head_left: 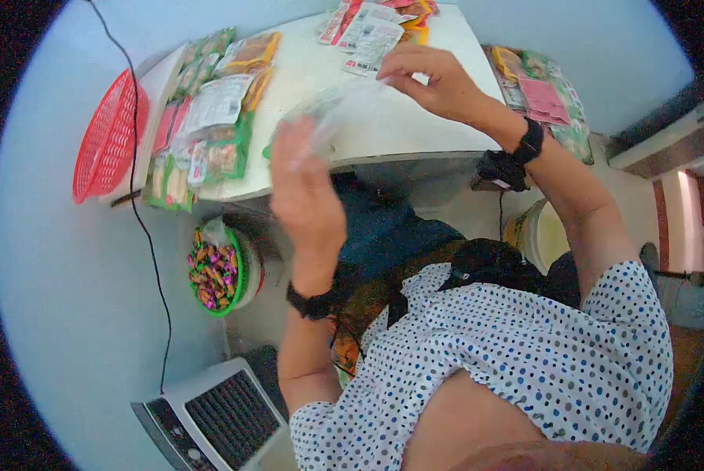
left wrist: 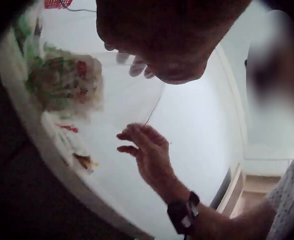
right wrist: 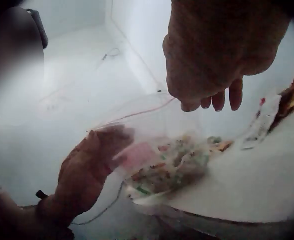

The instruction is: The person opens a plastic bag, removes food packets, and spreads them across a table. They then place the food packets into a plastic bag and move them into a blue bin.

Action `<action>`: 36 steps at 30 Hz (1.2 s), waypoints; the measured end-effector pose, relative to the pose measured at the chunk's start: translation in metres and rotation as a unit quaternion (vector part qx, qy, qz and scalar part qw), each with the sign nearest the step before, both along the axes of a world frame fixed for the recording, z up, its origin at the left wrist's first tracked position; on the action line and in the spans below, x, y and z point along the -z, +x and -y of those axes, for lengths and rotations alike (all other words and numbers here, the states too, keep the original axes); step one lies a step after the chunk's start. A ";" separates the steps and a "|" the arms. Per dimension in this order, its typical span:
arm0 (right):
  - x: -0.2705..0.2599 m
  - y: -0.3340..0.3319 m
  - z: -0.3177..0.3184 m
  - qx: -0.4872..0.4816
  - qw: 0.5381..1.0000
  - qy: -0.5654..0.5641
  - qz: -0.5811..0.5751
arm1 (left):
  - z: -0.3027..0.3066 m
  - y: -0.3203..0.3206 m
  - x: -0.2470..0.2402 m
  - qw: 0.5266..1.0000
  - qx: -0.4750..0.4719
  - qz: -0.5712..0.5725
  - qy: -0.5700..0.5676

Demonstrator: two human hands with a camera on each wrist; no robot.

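Observation:
A thin clear plastic bag (head_left: pixel 342 106) stretches between my two hands above the white table. My right hand (head_left: pixel 438 82) pinches its edge between thumb and fingertips, and that edge runs as a thin line toward the left hand in both wrist views. Blurred in the head view, my left hand (head_left: pixel 306 188) has its fingers stretched out at the other side of the bag. Through the plastic the left fingertips (left wrist: pixel 137 66) show in the left wrist view. Dim food packs (right wrist: pixel 169 165) show behind the bag in the right wrist view.
Several food packs (head_left: pixel 214 102) lie on the table's left, more packets (head_left: pixel 371 35) at its back. Further packs (head_left: pixel 544 102) sit to the right. A red basket (head_left: pixel 110 137) leans at the left wall, above a green-rimmed basket of wrapped pieces (head_left: pixel 213 275). A black cable (head_left: pixel 134 157) hangs there.

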State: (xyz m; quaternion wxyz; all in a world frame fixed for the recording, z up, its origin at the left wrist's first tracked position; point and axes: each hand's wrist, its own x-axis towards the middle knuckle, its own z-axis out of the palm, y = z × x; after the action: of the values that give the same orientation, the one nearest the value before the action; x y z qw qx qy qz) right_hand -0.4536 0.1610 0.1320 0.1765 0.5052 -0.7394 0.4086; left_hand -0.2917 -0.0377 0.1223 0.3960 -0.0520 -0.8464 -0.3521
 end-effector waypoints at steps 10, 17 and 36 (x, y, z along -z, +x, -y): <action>-0.053 0.081 0.047 -0.182 0.913 -0.070 0.359 | 0.040 0.097 -0.028 0.866 0.028 0.032 0.499; -0.015 0.111 0.043 -0.149 0.836 0.019 0.528 | 0.019 0.139 0.046 0.822 -0.016 0.052 0.567; -0.027 0.142 0.053 -0.166 0.861 -0.011 0.480 | 0.045 0.118 -0.033 0.992 -0.005 0.123 -0.009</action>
State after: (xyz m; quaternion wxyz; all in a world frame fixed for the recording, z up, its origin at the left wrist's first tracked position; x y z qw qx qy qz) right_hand -0.3113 0.1085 0.1585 -0.2652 0.3598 -0.6328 0.6323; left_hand -0.1733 -0.0826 0.1549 0.2901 -0.0073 -0.8922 -0.3461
